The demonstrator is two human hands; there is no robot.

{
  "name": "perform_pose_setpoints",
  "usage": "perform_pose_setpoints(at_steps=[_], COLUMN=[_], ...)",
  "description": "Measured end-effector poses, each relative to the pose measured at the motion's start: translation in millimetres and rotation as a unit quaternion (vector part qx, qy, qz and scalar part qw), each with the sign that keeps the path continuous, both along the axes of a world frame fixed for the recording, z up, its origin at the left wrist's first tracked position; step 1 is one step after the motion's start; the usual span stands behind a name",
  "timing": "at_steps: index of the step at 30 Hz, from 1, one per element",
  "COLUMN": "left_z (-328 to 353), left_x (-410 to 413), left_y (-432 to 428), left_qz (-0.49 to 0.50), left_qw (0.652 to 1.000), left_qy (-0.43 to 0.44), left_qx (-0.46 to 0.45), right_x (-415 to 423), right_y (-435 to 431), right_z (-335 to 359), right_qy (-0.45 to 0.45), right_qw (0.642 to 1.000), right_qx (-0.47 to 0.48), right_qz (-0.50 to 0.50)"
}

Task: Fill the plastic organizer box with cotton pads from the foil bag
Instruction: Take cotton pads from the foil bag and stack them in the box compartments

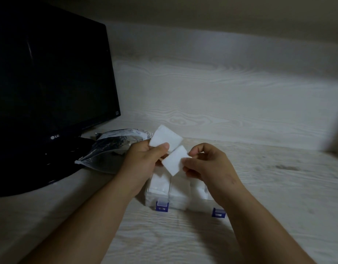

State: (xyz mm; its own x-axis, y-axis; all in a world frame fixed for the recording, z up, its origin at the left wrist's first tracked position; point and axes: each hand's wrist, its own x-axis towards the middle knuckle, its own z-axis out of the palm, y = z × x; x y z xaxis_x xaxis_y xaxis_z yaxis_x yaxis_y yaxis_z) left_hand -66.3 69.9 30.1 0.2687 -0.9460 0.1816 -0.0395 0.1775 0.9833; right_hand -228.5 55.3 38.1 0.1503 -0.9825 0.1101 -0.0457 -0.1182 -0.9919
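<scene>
My left hand point(143, 159) pinches a white square cotton pad point(165, 139) above the organizer box. My right hand point(208, 162) pinches a second cotton pad point(173, 161) by its right edge, just below the first. The clear plastic organizer box point(178, 195) sits under both hands on the table, with two blue latches at its front, and white pads fill the compartments that show. The foil bag point(111, 149) lies crumpled to the left of my left hand, its mouth towards the box.
A black LG monitor point(50, 82) stands at the left, its base point(37, 168) spreading under the foil bag. The light wood-grain table point(269, 187) meets a wall of the same finish behind the box.
</scene>
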Motion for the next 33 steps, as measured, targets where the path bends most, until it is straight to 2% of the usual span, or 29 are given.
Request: perform_pose_setpoints(at_steps=[2, 6, 10, 14, 20, 25, 30, 33], left_z=[-1.0, -2.0, -3.0, -3.2, -4.3, -2.8, -4.5, -4.0], left_x=[2.9, 7.1, 7.9, 6.4, 4.3, 4.8, 6.7, 6.3], left_y=[-2.0, -2.0, -3.1, -0.3, 2.7, 5.2, 4.3, 4.1], left_qz=[0.036, 0.033, 0.035, 0.000, -0.079, -0.102, -0.113, -0.094], left_qw=[0.999, 0.999, 0.995, 0.986, 0.965, 0.959, 0.955, 0.972], left_qy=[-0.030, -0.040, -0.096, -0.167, -0.250, -0.263, -0.271, -0.213], left_qx=[-0.006, 0.003, 0.006, 0.013, -0.005, -0.016, -0.024, -0.034], right_x=[-0.8, -2.4, -3.0, -2.4, 0.7, 0.4, 1.5, -0.9], right_y=[-1.8, -3.8, -4.7, -2.5, -0.5, 0.9, 2.3, 1.3], right_z=[-0.9, -0.7, -3.7, -0.8, -0.7, -1.6, -0.7, -0.1], right_qy=[0.003, -0.021, -0.008, -0.022, 0.035, 0.104, 0.113, 0.095], right_qw=[1.000, 1.000, 0.998, 0.994, 0.987, 0.980, 0.986, 0.987], right_qx=[-0.005, -0.007, -0.058, -0.093, -0.141, -0.164, -0.121, -0.121], right_qz=[-0.006, -0.016, -0.038, -0.044, -0.067, -0.051, -0.019, -0.037])
